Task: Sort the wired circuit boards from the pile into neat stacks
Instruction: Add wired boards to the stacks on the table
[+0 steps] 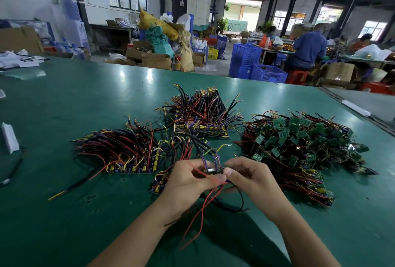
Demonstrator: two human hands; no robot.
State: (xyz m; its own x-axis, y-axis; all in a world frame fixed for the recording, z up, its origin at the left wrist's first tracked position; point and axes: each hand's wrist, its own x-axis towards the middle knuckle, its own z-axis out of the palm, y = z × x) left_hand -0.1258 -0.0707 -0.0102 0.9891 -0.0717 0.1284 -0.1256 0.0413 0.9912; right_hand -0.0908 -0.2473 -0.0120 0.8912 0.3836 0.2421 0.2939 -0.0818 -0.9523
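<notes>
Two hands close together near the front edge of the green table (64, 106), about halfway along it. Left hand (188, 179) curled round one wired circuit board (211, 171), thumb pressed on it. Right hand (252, 179) pinching the same board from the other side with thumb and fingertips. Board held up off the table between both hands (mostly hidden by fingers). Red, black and purple wires (201, 215) hanging down from it toward the front edge, more of them sticking up past the fingers.

Over by the right edge, a big messy pile (303, 145) of green boards and tangled wires. Toward the far edge, in the middle, a neat far stack (201, 115) with wires pointing up and back. Toward the left, another neat left stack (128, 151), boards in a row facing the front edge, wires lying out to the left. Just beside the left hand, a small stack (159, 183), partly hidden behind the wrist. One loose black wire (74, 185) with a yellow tip, alone near the front left. White block (8, 138) at the left edge.

Past the far edge, blue crates (256, 63) on the floor and a person in a blue shirt (307, 49) sitting at another table.
</notes>
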